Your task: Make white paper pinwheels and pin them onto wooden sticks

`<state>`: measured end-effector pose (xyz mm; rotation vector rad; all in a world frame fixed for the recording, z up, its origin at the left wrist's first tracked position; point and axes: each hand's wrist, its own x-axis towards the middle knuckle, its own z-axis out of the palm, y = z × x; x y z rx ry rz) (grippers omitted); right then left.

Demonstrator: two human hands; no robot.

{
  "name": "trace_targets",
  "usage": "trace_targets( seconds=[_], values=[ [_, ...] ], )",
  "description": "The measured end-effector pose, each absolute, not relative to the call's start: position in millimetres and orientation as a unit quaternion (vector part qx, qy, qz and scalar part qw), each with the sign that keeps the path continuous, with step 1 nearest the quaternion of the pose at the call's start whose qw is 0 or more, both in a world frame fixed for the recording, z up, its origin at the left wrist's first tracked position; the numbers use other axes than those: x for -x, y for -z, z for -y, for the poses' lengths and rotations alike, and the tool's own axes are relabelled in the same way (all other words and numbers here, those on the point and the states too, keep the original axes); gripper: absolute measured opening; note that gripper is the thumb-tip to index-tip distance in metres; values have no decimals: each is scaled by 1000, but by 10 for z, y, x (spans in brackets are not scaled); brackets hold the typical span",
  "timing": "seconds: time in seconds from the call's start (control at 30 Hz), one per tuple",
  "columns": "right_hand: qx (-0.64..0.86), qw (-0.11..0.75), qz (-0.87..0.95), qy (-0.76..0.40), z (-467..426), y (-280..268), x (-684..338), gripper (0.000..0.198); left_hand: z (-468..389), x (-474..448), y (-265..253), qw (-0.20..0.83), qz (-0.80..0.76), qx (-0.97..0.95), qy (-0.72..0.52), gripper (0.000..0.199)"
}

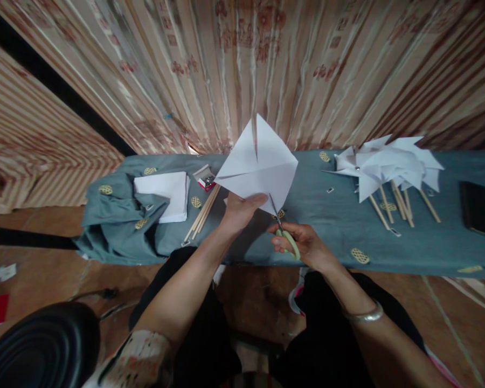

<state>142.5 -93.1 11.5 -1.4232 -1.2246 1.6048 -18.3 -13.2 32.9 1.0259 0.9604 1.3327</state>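
Observation:
A square sheet of white paper (267, 156) is held up over the bench, turned corner-up. Slits run inward from its top and left corners. My left hand (242, 211) grips its lower edge, thumb on top and the other fingers hidden beneath. My right hand (297, 242) is closed round the pale green handles of the scissors (285, 240). Their blades point up at the paper's lower part, near my left thumb. Whether the blades are parted there is hard to make out.
On the cloth-covered bench (323, 210), left, lie a stack of white paper (180, 196), several wooden sticks (203, 213) and a small box of metal pins (205, 178). Several paper pinwheels (400, 161) on sticks lie right, with a dark flat object (480, 207) beyond. A curtain (242, 64) hangs behind.

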Motion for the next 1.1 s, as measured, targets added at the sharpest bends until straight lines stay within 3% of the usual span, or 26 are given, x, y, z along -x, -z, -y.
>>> trace_targets(
  seconds=[1.1],
  values=[
    [538, 349, 489, -591, 897, -120, -1401, 49, 230, 151, -331, 590, -438, -431, -524, 27]
  ],
)
